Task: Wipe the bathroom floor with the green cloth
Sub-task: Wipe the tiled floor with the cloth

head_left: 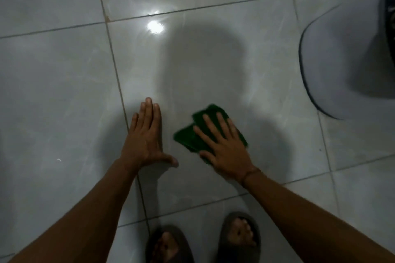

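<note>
Here, the right hand lies flat, fingers spread, pressing a folded dark green cloth against the glossy pale grey tiled floor. Left hand flat on bare tile just beside it, fingers together, thumb out, holding nothing. Two dark slide sandals below. Pale rounded fixture base, upper right.

cloth: dark green, plain
floor tiles: pale grey, faint marbling, dark grout
sandals, six o'clock: dark grey-brown
</note>
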